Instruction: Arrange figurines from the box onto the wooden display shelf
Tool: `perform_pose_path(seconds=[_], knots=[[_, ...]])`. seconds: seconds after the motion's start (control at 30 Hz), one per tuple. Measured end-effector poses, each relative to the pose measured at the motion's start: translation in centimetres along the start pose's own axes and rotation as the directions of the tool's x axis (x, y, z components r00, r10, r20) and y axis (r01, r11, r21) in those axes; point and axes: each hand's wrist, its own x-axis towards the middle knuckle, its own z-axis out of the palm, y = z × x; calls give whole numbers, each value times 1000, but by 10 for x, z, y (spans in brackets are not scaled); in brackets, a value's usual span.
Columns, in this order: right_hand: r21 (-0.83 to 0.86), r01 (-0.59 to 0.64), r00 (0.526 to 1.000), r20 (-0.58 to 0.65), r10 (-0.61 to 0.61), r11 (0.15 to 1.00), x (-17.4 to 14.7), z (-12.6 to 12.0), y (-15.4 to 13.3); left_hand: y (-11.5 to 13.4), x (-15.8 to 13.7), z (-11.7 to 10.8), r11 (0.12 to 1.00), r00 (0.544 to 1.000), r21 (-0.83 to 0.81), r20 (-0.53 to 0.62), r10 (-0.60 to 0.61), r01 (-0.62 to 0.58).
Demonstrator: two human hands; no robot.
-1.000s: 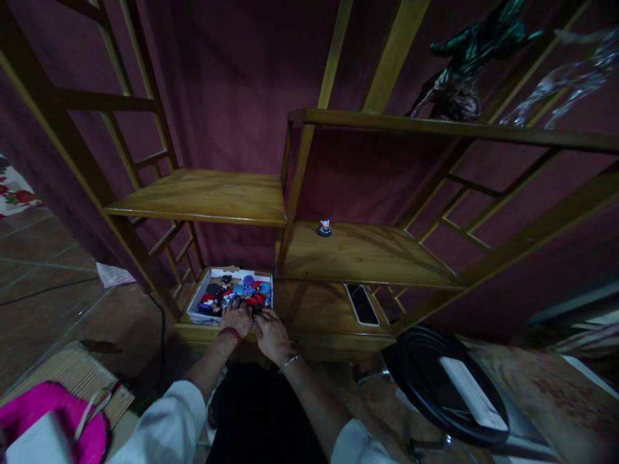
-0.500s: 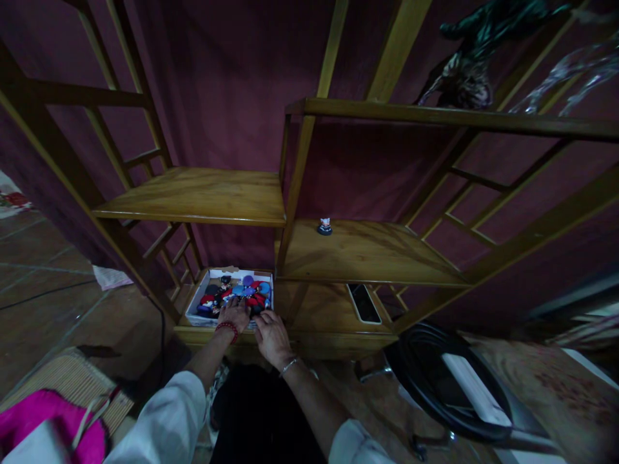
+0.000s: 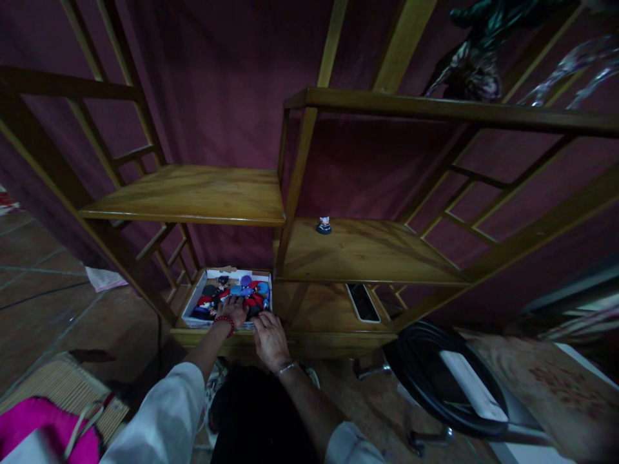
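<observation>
A shallow white cardboard box [image 3: 192,310] holds a jumble of small figurines [image 3: 246,288] in red, blue, purple and black. My left hand [image 3: 233,311], with a red bead bracelet, reaches over the box's front side. Its fingers are stretched out and lie on the figurines. At the front right corner of the box is my right hand [image 3: 271,339], a silver bracelet on its wrist. Its fingers are bent and close together at the rim; what they hold, if anything, is hidden.
The box stands on the bottom level of a wooden shelf unit [image 3: 188,193]. A phone [image 3: 363,303] lies to its right. One small cat-like figurine [image 3: 324,225] stands on the middle shelf. A black-rimmed stool [image 3: 447,380] is at right, a woven seat [image 3: 62,380] at left.
Both hands stay at the box, with only slight shifts of the fingers. The view has tilted and moved a little.
</observation>
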Motion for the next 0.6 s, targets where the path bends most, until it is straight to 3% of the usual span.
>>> perform_pose_path(seconds=[0.6], knots=[[12, -33, 996, 80, 32, 999, 2, -4, -1, -3, 9, -2, 998, 1000, -58, 10, -15, 16]])
